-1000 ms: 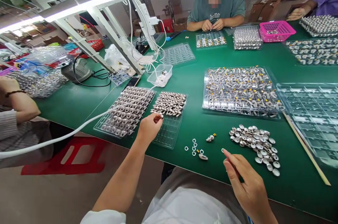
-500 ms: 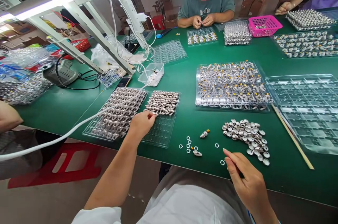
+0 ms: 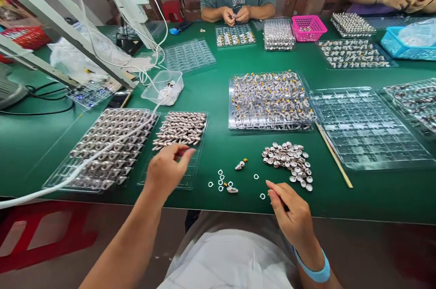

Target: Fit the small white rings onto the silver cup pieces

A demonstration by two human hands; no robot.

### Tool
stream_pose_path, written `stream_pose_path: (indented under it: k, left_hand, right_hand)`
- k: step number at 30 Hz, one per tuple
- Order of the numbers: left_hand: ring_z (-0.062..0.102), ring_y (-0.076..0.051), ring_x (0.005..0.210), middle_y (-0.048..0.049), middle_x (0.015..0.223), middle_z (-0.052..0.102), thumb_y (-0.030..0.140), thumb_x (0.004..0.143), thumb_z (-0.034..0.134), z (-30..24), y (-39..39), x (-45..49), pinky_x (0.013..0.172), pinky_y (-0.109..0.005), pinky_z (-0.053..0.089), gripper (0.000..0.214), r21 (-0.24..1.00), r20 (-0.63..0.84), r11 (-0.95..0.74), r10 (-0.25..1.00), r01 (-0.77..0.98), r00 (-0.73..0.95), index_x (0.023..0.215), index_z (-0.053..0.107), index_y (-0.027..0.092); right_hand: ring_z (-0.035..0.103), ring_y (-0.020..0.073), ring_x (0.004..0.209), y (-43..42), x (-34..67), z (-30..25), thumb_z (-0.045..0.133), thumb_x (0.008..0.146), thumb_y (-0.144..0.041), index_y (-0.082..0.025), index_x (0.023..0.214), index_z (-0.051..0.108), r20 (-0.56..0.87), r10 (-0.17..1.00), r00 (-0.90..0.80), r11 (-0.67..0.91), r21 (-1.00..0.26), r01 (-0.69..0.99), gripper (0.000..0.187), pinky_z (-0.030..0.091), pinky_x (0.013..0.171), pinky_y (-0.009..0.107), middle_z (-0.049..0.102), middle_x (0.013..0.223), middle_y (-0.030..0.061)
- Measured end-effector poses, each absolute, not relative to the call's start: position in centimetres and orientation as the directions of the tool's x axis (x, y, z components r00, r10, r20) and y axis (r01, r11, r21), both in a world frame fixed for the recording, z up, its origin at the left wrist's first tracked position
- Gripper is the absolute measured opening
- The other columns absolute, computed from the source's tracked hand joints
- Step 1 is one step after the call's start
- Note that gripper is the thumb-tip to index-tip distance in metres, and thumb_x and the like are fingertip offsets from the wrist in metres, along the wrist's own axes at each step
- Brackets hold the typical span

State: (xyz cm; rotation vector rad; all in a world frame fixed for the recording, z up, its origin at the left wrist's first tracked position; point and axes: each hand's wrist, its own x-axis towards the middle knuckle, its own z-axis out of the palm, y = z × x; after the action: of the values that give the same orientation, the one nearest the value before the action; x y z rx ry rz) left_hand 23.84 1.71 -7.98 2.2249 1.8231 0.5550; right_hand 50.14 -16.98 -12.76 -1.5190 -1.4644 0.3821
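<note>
My left hand hovers over the near part of a small clear tray whose far part holds rows of slim silvery parts. Its thumb and forefinger come close together; whatever lies between them is hidden. Low over the table's front edge, my right hand has thumb and forefinger nearly meeting, and what they hold is too small to name. Beside its fingertips lie white rings. Between my hands are more small rings and two silvery pieces with yellow tips, one farther off and one nearer.
Round metal caps lie heaped beyond my right hand. A tray of yellow-tipped parts, a wooden stick and a clear tray stand farther right. A white cable crosses the left tray of metal parts. Two people work opposite.
The view has swung to the right, showing a blue basket. My left hand has drawn slightly back from the slim parts. My right hand keeps its pinched shape near the rings.
</note>
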Motion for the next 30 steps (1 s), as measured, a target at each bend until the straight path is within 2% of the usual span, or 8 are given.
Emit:
stream_pose_path:
  k: [2,4,10,14,19,25,27,30]
  left_hand:
    - [0.064,-0.019,0.077,-0.0042,0.089,0.070,0.042,0.088,0.065,-8.7,-0.2,26.3,0.070,-0.028,0.049,0.025,0.515,0.145,-0.410,0.907,0.753,0.395,0.100,0.069,0.020]
    - [0.064,-0.021,0.088,-0.0066,0.095,0.070,0.037,0.088,0.066,-9.5,-1.6,28.8,0.076,-0.030,0.051,0.024,0.537,0.149,-0.565,0.795,0.626,0.588,0.103,0.068,0.018]
    - [0.063,-0.023,0.085,-0.0067,0.086,0.070,0.022,0.088,0.067,-11.3,-1.8,33.0,0.076,-0.034,0.051,0.007,0.425,0.099,-0.627,0.749,0.653,0.655,0.089,0.068,0.016]
    - [0.063,-0.021,0.079,-0.0050,0.079,0.069,0.021,0.089,0.064,-11.3,-1.3,33.1,0.072,-0.031,0.049,0.009,0.463,0.078,-0.592,0.769,0.660,0.634,0.083,0.068,0.017]
    - [0.062,-0.015,0.071,-0.0018,0.080,0.071,0.024,0.090,0.062,-9.7,-2.7,33.2,0.063,-0.024,0.047,0.009,0.679,0.034,-0.495,0.758,0.542,0.651,0.088,0.069,0.019]
    - [0.063,-0.013,0.073,-0.0011,0.082,0.070,0.019,0.090,0.054,-7.6,-5.3,33.5,0.067,-0.024,0.047,0.012,0.813,0.036,-0.472,0.624,0.340,0.781,0.091,0.067,0.018]
    - [0.064,-0.013,0.076,-0.0019,0.084,0.070,0.019,0.089,0.054,-7.5,-5.8,33.6,0.069,-0.024,0.049,0.012,0.872,-0.012,-0.370,0.638,0.320,0.770,0.093,0.066,0.018]
    - [0.065,-0.014,0.079,-0.0032,0.088,0.070,0.022,0.087,0.059,-7.7,-6.2,33.8,0.072,-0.025,0.052,0.011,0.948,-0.156,-0.100,0.682,0.303,0.714,0.096,0.064,0.017]
  right_hand:
    - [0.061,0.0149,0.073,-16.7,49.8,-12.6,0.052,0.094,-0.009,-0.018,0.119,0.066,0.364,0.899,0.244,0.164,-0.795,0.583,0.030,0.051,0.065,0.028,0.064,0.085,0.0046]
    - [0.060,0.0152,0.074,-16.4,49.4,-12.5,0.052,0.094,-0.008,-0.018,0.120,0.065,0.360,0.907,0.219,0.183,-0.805,0.565,0.031,0.050,0.065,0.028,0.064,0.085,0.0048]
    - [0.060,0.0147,0.077,-16.4,48.8,-12.5,0.052,0.094,-0.007,-0.020,0.124,0.064,0.356,0.920,0.166,0.220,-0.817,0.534,0.035,0.050,0.066,0.027,0.062,0.089,0.0052]
    - [0.059,0.0139,0.075,-16.8,48.9,-12.7,0.052,0.094,-0.007,-0.023,0.125,0.064,0.349,0.920,0.179,0.214,-0.830,0.516,0.037,0.050,0.064,0.027,0.061,0.088,0.0038]
    - [0.059,0.0150,0.081,-16.6,49.1,-12.4,0.054,0.094,-0.010,-0.026,0.137,0.054,0.333,0.908,0.255,0.149,-0.824,0.546,0.046,0.051,0.065,0.027,0.057,0.101,0.0068]
    - [0.060,0.0186,0.090,-15.9,49.7,-11.1,0.056,0.094,-0.013,-0.027,0.139,0.051,0.337,0.936,0.101,0.218,-0.781,0.585,0.048,0.054,0.074,0.033,0.058,0.106,0.0087]
    - [0.060,0.0199,0.093,-15.9,49.9,-11.0,0.057,0.093,-0.011,-0.026,0.135,0.053,0.370,0.926,0.077,0.261,-0.773,0.579,0.045,0.055,0.077,0.035,0.061,0.104,0.0083]
    - [0.061,0.0195,0.092,-16.1,50.0,-10.9,0.059,0.091,-0.007,-0.026,0.132,0.056,0.413,0.904,0.112,0.286,-0.777,0.560,0.045,0.055,0.076,0.034,0.064,0.103,0.0076]
